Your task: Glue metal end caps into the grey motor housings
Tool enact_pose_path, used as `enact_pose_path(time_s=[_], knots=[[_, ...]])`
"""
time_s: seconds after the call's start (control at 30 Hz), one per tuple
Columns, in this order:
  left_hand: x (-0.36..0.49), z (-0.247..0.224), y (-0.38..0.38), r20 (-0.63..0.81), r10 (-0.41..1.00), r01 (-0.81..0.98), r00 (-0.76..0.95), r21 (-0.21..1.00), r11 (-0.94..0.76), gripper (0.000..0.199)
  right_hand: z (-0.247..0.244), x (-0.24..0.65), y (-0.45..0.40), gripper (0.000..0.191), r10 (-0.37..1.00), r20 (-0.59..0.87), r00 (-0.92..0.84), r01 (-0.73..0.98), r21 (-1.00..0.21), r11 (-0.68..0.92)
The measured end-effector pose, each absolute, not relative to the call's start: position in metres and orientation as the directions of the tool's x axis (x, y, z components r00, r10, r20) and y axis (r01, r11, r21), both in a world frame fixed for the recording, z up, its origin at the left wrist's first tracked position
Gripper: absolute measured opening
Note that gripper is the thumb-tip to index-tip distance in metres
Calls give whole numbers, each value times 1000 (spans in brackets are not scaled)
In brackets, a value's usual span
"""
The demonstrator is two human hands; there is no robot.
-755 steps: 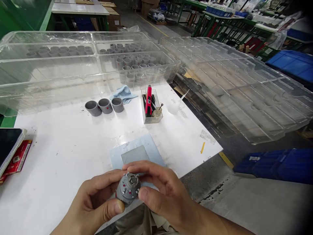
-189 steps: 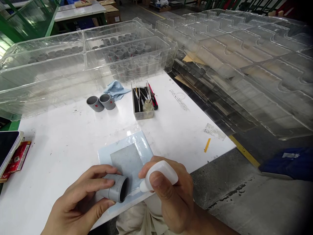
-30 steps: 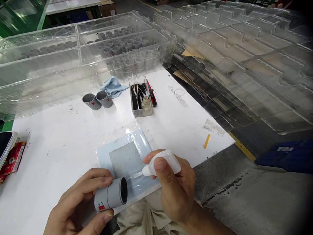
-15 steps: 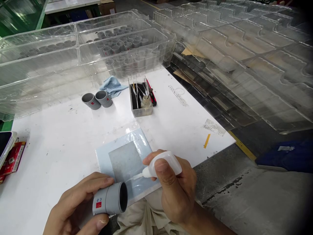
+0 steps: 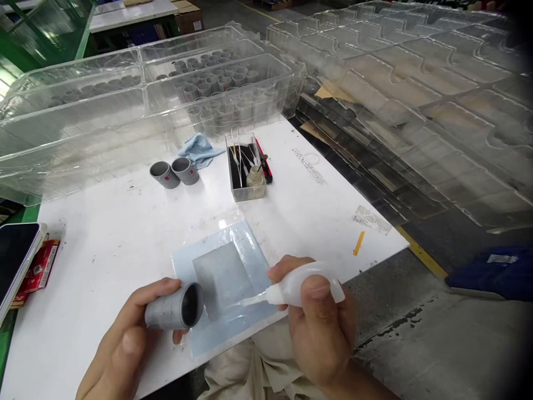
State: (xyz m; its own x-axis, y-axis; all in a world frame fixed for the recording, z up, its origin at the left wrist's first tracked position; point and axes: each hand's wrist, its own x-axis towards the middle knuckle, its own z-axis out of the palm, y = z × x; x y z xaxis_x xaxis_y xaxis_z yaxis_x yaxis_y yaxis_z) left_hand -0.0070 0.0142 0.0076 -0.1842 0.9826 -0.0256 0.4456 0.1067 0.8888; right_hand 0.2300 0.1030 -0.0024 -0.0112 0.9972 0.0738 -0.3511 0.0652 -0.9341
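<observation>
My left hand (image 5: 125,333) is closed around a grey cylindrical sleeve (image 5: 166,312), whose dark open end faces right. In my right hand (image 5: 322,322) is a white squeeze bottle (image 5: 308,282), held between thumb and fingers with its thin nozzle pointing left. The nozzle tip is apart from the sleeve, over a light-blue mat (image 5: 260,308) with a grey square (image 5: 220,275) on it. Two more grey sleeves (image 5: 185,171) stand side by side farther back, beside a crumpled blue cloth (image 5: 200,150).
A clear tool box (image 5: 249,193) holds tweezers and a small glass jar (image 5: 255,176); a red-and-black cutter (image 5: 264,161) lies alongside. Clear plastic trays (image 5: 100,130) with many grey sleeves line the back. A phone (image 5: 19,255) rests on a red packet (image 5: 44,269) at left.
The sleeve has been turned in my left hand, so its red flag mark no longer shows. My right hand and the bottle have moved right, away from the sleeve. The camera view has shifted slightly.
</observation>
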Motion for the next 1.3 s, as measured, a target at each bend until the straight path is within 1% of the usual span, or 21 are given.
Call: enact_pose_path(time_s=[0.1, 0.17, 0.33, 0.43, 0.53, 0.63, 0.87, 1.1, 1.3], knots=[[9, 13, 17, -190, 929, 289, -318, 914, 286, 40, -1, 231, 100, 32, 996, 77, -46, -325, -944, 58], [18, 16, 18, -231, 885, 246, -403, 905, 348, 43, 0, 232, 99, 31, 993, 89, -72, -303, -951, 63], [21, 19, 23, -208, 922, 255, -326, 920, 297, 36, 6, 228, 103, 26, 990, 106, -90, -241, -967, 82], [20, 19, 24, -201, 917, 252, -343, 921, 296, 35, 11, 226, 106, 27, 985, 112, -128, -220, -972, 82], [21, 18, 22, -196, 914, 239, -356, 926, 292, 35, 12, 224, 107, 32, 989, 88, -120, -226, -972, 59], [22, 18, 21, -210, 911, 233, -354, 924, 304, 35, 11, 222, 106, 33, 991, 52, -121, -237, -971, 22], [21, 17, 21, -209, 912, 247, -352, 919, 306, 34, 12, 218, 107, 34, 988, 48, -145, -238, -971, 12], [22, 16, 20, -225, 903, 217, -366, 923, 318, 34, 12, 220, 107, 35, 983, 39, -179, -248, -969, -7], [22, 16, 20, -220, 905, 225, -365, 922, 315, 33, 7, 221, 106, 35, 985, 28, -169, -257, -966, -17]])
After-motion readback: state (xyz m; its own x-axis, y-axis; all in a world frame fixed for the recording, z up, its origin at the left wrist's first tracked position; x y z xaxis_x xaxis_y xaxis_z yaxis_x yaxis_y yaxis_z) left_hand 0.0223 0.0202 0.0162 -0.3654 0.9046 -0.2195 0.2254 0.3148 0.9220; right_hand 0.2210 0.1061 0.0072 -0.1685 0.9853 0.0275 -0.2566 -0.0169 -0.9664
